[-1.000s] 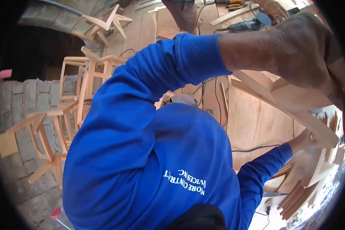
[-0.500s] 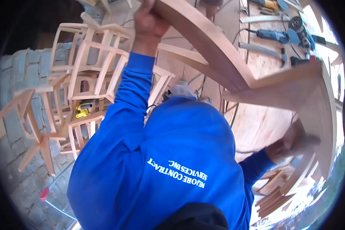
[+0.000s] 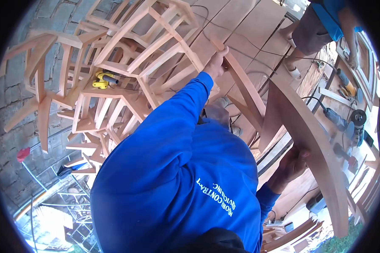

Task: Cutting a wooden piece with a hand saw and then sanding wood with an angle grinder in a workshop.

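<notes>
A large curved wooden frame point(image 3: 312, 130) of joined pieces is held up between my two hands, in front of my blue sweatshirt. My left hand point(image 3: 216, 64) is wrapped round its narrower bar near the far end. My right hand point(image 3: 294, 163) grips the inner edge of its broad curved board, with the thumb up against the wood. The joint between the bar and the broad board lies between my hands. Part of the frame's lower side is hidden behind my shoulder and arm.
Unfinished wooden chair frames point(image 3: 156, 38) are piled at the left, with a yellow power tool point(image 3: 103, 80) among them. Another person point(image 3: 314, 31) stands at the far right. Angle grinders point(image 3: 358, 120) and cords lie at the right. Cut wooden pieces point(image 3: 293, 238) lie near right.
My view has turned, and the wooden frame has swung round with its broad board now toward the right. Both hands still hold it. Another person has come into view.
</notes>
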